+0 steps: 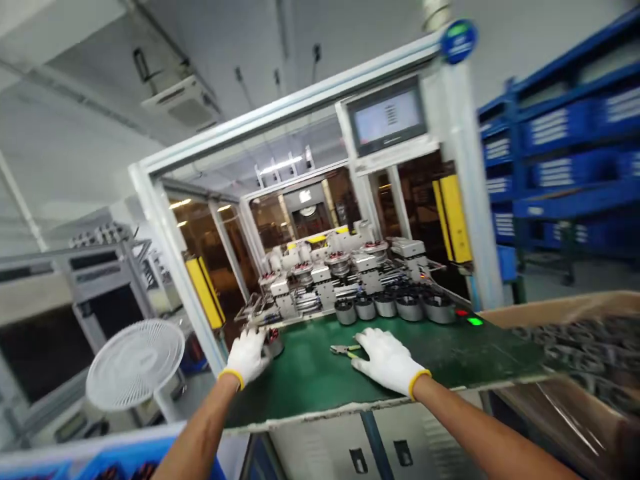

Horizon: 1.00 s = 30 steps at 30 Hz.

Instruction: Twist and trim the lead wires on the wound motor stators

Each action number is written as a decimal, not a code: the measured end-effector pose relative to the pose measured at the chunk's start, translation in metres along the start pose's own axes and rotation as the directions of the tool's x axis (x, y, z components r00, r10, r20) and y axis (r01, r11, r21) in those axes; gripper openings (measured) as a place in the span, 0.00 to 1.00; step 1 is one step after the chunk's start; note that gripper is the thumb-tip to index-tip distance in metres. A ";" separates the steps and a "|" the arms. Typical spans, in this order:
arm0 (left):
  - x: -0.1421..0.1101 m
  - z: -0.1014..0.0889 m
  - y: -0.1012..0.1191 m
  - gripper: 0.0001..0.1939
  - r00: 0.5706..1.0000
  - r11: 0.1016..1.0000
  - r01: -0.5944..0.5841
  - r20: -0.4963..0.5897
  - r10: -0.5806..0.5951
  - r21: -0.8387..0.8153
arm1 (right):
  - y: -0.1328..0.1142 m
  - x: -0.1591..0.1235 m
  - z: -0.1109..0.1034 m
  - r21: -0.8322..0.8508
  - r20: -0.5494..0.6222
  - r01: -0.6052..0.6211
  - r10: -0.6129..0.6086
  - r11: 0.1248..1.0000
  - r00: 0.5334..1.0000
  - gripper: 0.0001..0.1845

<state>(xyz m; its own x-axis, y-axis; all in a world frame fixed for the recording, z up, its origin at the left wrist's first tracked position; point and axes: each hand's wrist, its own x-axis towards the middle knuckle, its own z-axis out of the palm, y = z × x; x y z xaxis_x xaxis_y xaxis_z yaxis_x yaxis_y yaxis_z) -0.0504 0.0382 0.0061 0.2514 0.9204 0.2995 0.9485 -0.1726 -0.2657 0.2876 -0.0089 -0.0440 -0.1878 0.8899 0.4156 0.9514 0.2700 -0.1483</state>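
Both my hands wear white gloves with yellow cuffs. My left hand (249,358) curls around a round motor stator part (274,341) at the left end of the green bench mat (450,357). My right hand (387,360) lies flat on the mat, fingers spread, fingertips touching a small pair of pliers (345,349) with yellow-green handles. A row of several round metal stator rings (395,307) stands along the mat's far edge, in front of the machine fixtures (340,267).
An enclosed machine with an aluminium frame (165,233), yellow light curtains (453,220) and a screen (387,117) stands behind the bench. A cardboard box (575,373) of parts sits at right, a white fan (135,363) at left, blue shelving (565,153) far right.
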 end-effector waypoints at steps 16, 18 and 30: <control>-0.027 0.007 0.060 0.14 1.000 0.701 -0.014 0.005 0.025 -0.713 | 0.009 -0.010 -0.008 -0.069 0.071 0.063 -0.058 0.996 0.996 0.28; -0.036 0.007 0.074 0.13 0.998 0.588 -0.051 -0.027 0.050 -0.807 | 0.023 -0.011 -0.017 -0.102 0.104 0.094 -0.084 0.990 0.991 0.27; -0.035 0.022 0.098 0.13 0.984 0.183 -0.146 -0.125 0.124 -0.972 | -0.061 0.038 -0.038 0.591 0.453 -0.315 0.018 0.743 0.892 0.32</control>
<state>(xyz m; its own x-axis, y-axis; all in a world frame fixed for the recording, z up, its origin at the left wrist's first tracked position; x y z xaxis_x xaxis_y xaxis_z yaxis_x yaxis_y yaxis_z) 0.0291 -0.0033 -0.0505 0.3888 0.8410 0.3762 0.3245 -0.5072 0.7984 0.2322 -0.0057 0.0150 -0.2606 0.9647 -0.0383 0.6214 0.1373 -0.7714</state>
